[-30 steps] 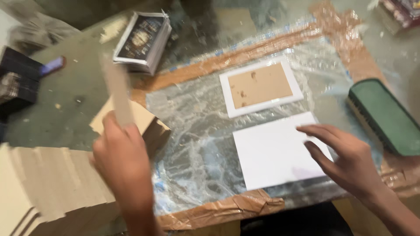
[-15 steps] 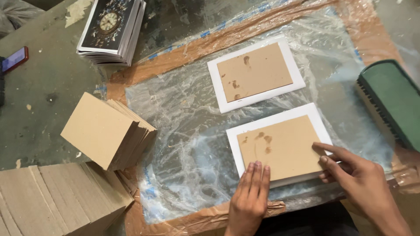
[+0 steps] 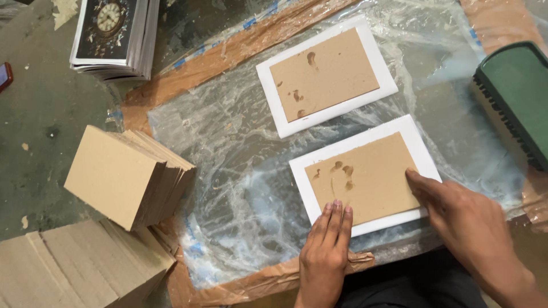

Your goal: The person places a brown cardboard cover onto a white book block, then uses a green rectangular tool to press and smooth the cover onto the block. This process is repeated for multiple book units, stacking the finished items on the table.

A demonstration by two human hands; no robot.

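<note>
Under my left grip (image 3: 325, 251) and right grip (image 3: 465, 219), fingers flat and pressed together, lies a brown card (image 3: 365, 179) on its white sheet (image 3: 302, 188), held down so it seats squarely. Beyond them sits a second card-on-sheet pair (image 3: 325, 74); left of my grips, two card stacks (image 3: 123, 177).

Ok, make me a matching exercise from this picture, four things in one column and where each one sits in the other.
1. green brush
2. stack of printed covers
3. loose stack of brown boards
4. left hand

A. top left corner
B. lower edge of the near brown board
C. right edge
D. left of the plastic sheet

Pairs: 1-C, 2-A, 3-D, 4-B
</note>
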